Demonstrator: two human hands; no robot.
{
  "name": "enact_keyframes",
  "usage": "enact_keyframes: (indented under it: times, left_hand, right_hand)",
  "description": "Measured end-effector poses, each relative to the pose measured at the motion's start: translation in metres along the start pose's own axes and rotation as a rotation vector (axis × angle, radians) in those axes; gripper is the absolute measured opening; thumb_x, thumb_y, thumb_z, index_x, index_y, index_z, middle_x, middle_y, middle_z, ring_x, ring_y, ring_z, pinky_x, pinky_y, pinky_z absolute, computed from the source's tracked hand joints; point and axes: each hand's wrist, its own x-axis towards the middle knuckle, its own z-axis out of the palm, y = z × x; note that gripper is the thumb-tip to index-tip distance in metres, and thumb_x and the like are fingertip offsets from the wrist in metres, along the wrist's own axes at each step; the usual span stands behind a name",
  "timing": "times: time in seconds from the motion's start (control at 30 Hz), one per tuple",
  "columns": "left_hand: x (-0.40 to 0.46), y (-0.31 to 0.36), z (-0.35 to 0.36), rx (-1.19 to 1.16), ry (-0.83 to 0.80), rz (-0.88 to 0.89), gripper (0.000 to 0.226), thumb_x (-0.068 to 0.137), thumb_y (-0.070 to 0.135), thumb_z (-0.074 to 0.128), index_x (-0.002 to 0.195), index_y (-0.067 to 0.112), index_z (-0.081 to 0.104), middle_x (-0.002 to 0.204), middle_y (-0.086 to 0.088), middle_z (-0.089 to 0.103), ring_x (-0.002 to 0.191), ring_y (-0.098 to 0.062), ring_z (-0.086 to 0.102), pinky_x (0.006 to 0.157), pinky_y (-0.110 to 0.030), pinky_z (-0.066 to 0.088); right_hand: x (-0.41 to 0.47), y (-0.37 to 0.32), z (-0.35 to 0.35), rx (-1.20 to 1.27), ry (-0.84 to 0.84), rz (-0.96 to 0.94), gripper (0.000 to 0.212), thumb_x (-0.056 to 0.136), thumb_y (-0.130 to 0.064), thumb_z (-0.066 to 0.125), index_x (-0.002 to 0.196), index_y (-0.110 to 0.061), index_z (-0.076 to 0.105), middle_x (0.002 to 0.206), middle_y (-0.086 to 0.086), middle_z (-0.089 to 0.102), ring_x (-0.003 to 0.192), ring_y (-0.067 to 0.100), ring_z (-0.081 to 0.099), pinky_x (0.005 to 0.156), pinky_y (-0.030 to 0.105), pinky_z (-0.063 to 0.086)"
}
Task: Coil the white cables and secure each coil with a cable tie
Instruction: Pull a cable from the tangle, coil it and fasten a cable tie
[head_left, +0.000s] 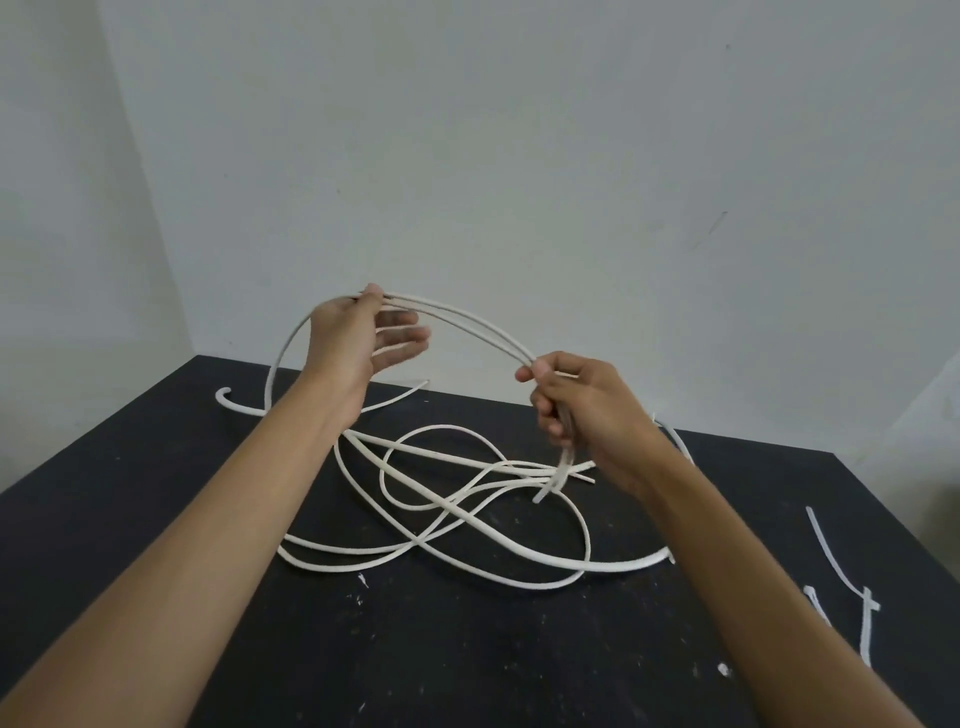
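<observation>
Above the black table (156, 519), my left hand (348, 343) is raised, thumb pinching the white cable (467, 319) strands against the hand while the fingers extend loosely. From there the strands arc rightward to my right hand (576, 405), whose curled fingers grip them; short ends hang below that fist. Both hands are held apart. Beneath them, loose cable loops (441, 519) lie tangled mid-table. At the near right lie thin white cable ties (831, 551).
</observation>
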Motion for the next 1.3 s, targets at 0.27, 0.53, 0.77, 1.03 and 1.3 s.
enact_keyframes:
  times: [0.27, 0.53, 0.77, 1.03, 1.3]
  left_hand:
    - [-0.028, -0.037, 0.016, 0.858, -0.172, -0.146, 0.041, 0.105, 0.033, 0.062, 0.088, -0.001, 0.078, 0.069, -0.010, 0.078, 0.066, -0.031, 0.079, 0.063, -0.035, 0.064]
    - [-0.051, -0.064, 0.085, 0.998, -0.487, 0.487, 0.025, 0.109, 0.037, 0.053, 0.118, 0.027, 0.074, 0.110, 0.007, 0.072, 0.106, -0.010, 0.065, 0.089, -0.016, 0.046]
    - [-0.056, -0.081, 0.101, 0.946, -0.530, 0.439, 0.019, 0.109, 0.043, 0.051, 0.122, 0.030, 0.057, 0.117, 0.007, 0.062, 0.114, -0.011, 0.059, 0.093, -0.032, 0.048]
    - [-0.047, -0.102, 0.082, 0.755, -0.581, 0.090, 0.004, 0.103, 0.018, 0.070, 0.101, 0.016, 0.073, 0.082, -0.012, 0.077, 0.077, -0.026, 0.078, 0.083, -0.036, 0.061]
    - [-0.040, -0.118, 0.089, 1.223, -0.369, 0.407, 0.027, 0.098, 0.005, 0.066, 0.084, 0.027, 0.070, 0.071, 0.005, 0.072, 0.068, -0.013, 0.072, 0.074, -0.039, 0.063]
  right_hand:
    - [-0.030, 0.022, -0.057, -0.233, 0.157, 0.072, 0.023, 0.107, -0.012, 0.064, 0.096, -0.009, 0.084, 0.096, 0.013, 0.080, 0.090, 0.022, 0.077, 0.080, 0.026, 0.064]
    - [-0.047, 0.004, -0.085, -0.203, 0.155, -0.034, 0.027, 0.111, -0.027, 0.059, 0.103, -0.011, 0.078, 0.076, 0.004, 0.062, 0.064, 0.016, 0.051, 0.052, 0.024, 0.037]
    - [-0.058, 0.004, -0.127, -0.025, 0.265, -0.034, 0.029, 0.112, -0.036, 0.056, 0.103, -0.016, 0.074, 0.072, -0.001, 0.047, 0.059, 0.014, 0.030, 0.049, 0.022, 0.025]
    - [-0.063, 0.034, -0.173, 0.312, 0.516, 0.026, 0.025, 0.115, -0.028, 0.048, 0.102, -0.013, 0.064, 0.068, -0.004, 0.046, 0.053, 0.010, 0.028, 0.046, 0.023, 0.019]
    - [-0.065, 0.057, -0.185, 0.461, 0.568, 0.071, 0.028, 0.110, -0.015, 0.048, 0.113, -0.002, 0.073, 0.077, 0.002, 0.063, 0.061, 0.012, 0.052, 0.050, 0.022, 0.039]
